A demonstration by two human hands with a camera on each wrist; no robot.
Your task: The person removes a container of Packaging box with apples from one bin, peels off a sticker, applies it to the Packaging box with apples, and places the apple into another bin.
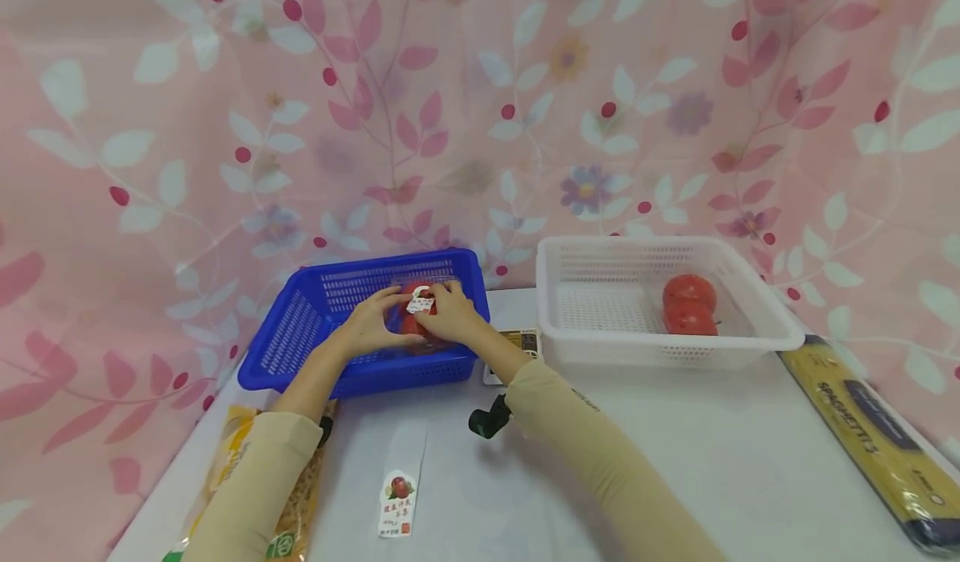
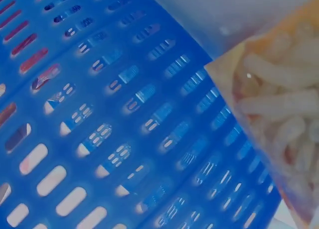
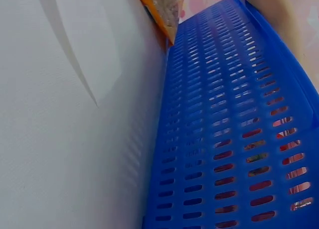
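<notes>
Tomato [image 1: 415, 322] sits inside the blue basket [image 1: 300, 328], front-right part, w/ both hands on it. Left hand [image 1: 372, 322] cups its left side, fingers curled round the fruit; right hand [image 1: 452, 312] comes over from the right, fingers bent, pinching a white label sticker [image 1: 420, 299] against the top of the tomato. Blue basket stands on the white surface [image 1: 675, 445], left of centre. White basket [image 1: 577, 295] just beside it on the right, w/ two more tomatoes [image 1: 688, 303] stacked inside. Sticker sheet w/ a tomato picture [image 1: 397, 495] lies on the surface near the left forearm. Pasta bag [image 2: 284, 104] at left touches the blue basket wall in the left wrist view. Spaghetti pack [image 1: 870, 437] lies far right, well apart from the hands.
</notes>
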